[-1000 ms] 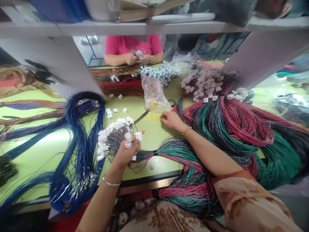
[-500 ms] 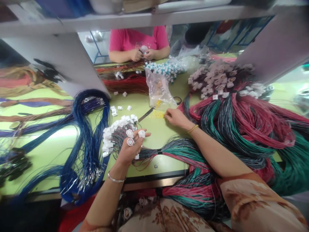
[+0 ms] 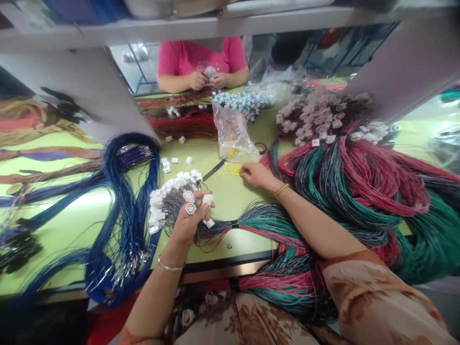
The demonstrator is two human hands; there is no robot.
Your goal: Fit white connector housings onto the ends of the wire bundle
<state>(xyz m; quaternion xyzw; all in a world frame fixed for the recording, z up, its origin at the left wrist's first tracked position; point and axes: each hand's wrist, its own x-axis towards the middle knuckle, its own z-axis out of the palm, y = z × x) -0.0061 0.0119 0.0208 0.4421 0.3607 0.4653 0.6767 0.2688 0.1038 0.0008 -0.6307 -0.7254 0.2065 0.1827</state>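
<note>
Though crowded, green tabletop (image 3: 230,199): left hand (image 3: 187,224) loosely around connectors (image 3: 190,208); right hand (image 3: 258,175), grip unclear.

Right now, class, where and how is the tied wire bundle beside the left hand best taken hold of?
Probably at the black tie, coming down from above with the right hand. There the wire bundle narrows to a compact neck; to the right its strands fan out, while to the left sit the left hand and white connectors.
</note>
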